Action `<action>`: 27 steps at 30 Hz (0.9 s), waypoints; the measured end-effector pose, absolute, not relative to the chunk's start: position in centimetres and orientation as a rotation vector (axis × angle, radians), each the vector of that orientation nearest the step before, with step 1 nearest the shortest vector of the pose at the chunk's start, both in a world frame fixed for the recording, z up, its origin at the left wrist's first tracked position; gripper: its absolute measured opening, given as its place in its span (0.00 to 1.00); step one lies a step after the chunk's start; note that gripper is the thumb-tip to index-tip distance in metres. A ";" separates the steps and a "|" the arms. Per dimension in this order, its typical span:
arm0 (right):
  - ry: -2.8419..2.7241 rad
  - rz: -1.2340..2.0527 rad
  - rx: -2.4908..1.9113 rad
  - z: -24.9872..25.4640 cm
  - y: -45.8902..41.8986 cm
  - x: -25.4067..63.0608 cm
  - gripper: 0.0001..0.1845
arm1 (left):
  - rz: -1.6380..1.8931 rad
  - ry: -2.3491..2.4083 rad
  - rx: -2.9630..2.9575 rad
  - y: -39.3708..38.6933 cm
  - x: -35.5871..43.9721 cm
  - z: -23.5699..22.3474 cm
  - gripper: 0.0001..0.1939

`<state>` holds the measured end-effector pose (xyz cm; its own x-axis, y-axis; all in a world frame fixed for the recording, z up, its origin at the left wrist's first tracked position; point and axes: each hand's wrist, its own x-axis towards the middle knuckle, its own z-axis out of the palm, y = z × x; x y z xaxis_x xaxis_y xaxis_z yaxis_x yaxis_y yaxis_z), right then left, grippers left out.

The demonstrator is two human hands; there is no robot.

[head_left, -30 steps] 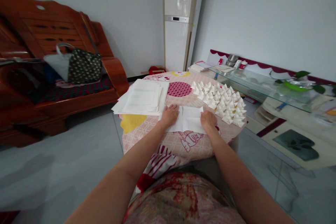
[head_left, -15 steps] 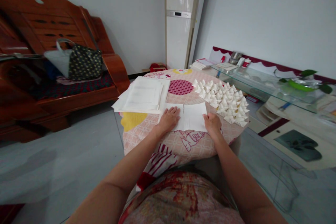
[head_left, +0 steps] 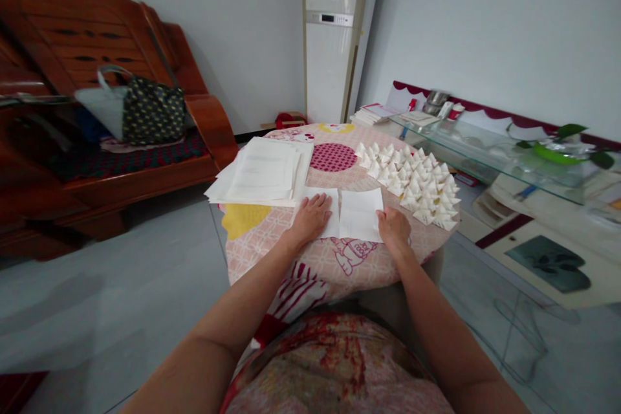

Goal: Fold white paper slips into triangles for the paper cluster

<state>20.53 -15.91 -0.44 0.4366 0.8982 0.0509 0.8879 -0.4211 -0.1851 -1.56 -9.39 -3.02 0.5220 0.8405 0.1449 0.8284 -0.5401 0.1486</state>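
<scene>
— Where do we have our hands?

— Our left hand (head_left: 314, 215) lies flat, palm down, with its fingers pointing forward, on the left piece (head_left: 332, 220) of white paper. Our right hand (head_left: 395, 229) is closed, and it seems to pinch the outer edge of the right piece (head_left: 359, 212) between thumb and fingers.

— Are these two pieces separate?

— A narrow gap runs between them, from the far edge toward us. Whether they touch at the near end, we cannot tell. We judge that the step in hand is parting the paper in two, and that it is almost complete.

— What does the next move call for, in our opinion?

— It would call for a steady left palm, and for the right hand to draw its piece sideways, gently, so that the edge is not torn crooked.

— And what is around?

— Both pieces lie on the near part of the cloth-covered counter (head_left: 272, 234). Just beyond the left hand is a stack of white sheets (head_left: 264, 171), not quite even. To the right are rows of small folded papers (head_left: 412, 184), near the right hand but apart from it. Farther right, beyond the counter, there is a glass shelf (head_left: 490, 155).
</scene>
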 end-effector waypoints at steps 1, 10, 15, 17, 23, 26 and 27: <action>-1.572 0.086 -2.494 -0.4 -16.0 20.5 0.22 | 0.308 1.479 2.686 -9.4 -1.5 -3.0 0.25; -1.582 0.051 -2.497 -0.8 -16.9 20.5 0.22 | 0.351 1.460 2.685 -9.5 -1.6 -2.9 0.25; -1.591 0.027 -2.493 -0.9 -16.8 20.8 0.20 | 0.323 1.467 2.688 -9.5 -1.7 -2.8 0.25; -1.580 0.018 -2.506 -0.8 -16.9 21.1 0.20 | 0.320 1.465 2.690 -9.5 -1.6 -2.8 0.25; -1.537 0.008 -2.474 -1.0 -17.3 22.5 0.22 | 0.448 1.471 2.656 -9.3 -1.7 -2.8 0.22; -1.548 0.014 -2.401 -1.3 -17.4 23.0 0.21 | 0.636 1.607 2.545 -9.6 -2.9 -2.6 0.18; -1.551 0.016 -2.374 -1.4 -17.3 23.1 0.21 | 0.717 1.719 2.488 -9.9 -3.4 -2.5 0.17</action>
